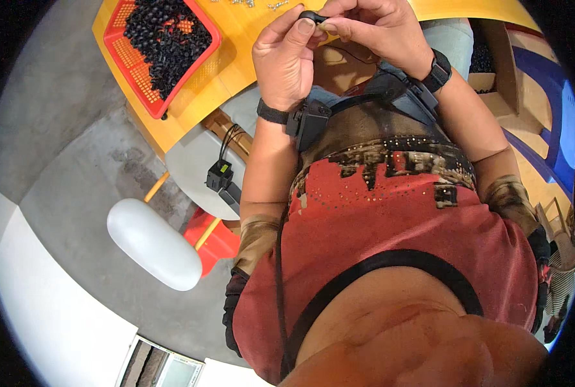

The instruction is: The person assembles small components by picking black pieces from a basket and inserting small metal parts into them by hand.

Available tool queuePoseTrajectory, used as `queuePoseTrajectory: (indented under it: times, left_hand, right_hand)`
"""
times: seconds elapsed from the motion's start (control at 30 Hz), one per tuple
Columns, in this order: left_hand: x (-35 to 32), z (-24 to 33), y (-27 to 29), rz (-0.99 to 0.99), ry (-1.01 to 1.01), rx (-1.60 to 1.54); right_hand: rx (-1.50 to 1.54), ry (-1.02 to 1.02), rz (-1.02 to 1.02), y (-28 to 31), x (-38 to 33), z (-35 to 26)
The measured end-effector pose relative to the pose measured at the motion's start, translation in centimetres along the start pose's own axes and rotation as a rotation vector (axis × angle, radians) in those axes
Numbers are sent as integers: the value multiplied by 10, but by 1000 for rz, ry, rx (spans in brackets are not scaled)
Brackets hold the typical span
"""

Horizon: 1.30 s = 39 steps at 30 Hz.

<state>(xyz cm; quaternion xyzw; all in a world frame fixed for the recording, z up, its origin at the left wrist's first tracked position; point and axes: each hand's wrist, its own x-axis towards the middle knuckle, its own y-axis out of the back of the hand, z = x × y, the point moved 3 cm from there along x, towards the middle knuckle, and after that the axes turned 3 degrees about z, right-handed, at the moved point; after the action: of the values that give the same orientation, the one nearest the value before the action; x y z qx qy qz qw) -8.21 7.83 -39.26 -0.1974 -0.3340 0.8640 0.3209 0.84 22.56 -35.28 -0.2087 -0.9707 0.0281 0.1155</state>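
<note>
At the top of the head view, both my hands meet over a small black rounded part [312, 16]. My left hand [286, 61] pinches it between thumb and fingers. From the other side, my right hand [381, 29] closes its thumb and forefinger on the same part's end. The fingers cover much of it, so its full shape is hidden. Left of my hands, a red-orange plastic basket [129, 71] holds a heap of small black parts [165, 45]. It stands on the yellow table [236, 39].
Small shiny metal pieces [278, 5] lie on the table near the top edge. At the right are an open cardboard box [505, 71] with black parts and a blue chair [562, 116]. Lower left show a pale rounded seat [155, 245], a red plastic stool [207, 235] and a cabled black device [220, 177].
</note>
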Motion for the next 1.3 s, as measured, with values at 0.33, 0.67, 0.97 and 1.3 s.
queuePoseTrajectory:
  times: [0.33,0.67,0.97,1.3]
  left_hand:
    - [23,-16,20,-459,-203,-193]
    - [0,-3,0,-8,72,-68]
    - [-2,0,-1,2,89,-55]
    - [-3,10,-13,-41,-96,92]
  right_hand:
    - [647,-486,-47,0,-3,18]
    - [826,-582,-16,-3,-10,33]
    - [778,-557,-41,-3,-10,31]
    - [432,-356,-15,-8,-9,19]
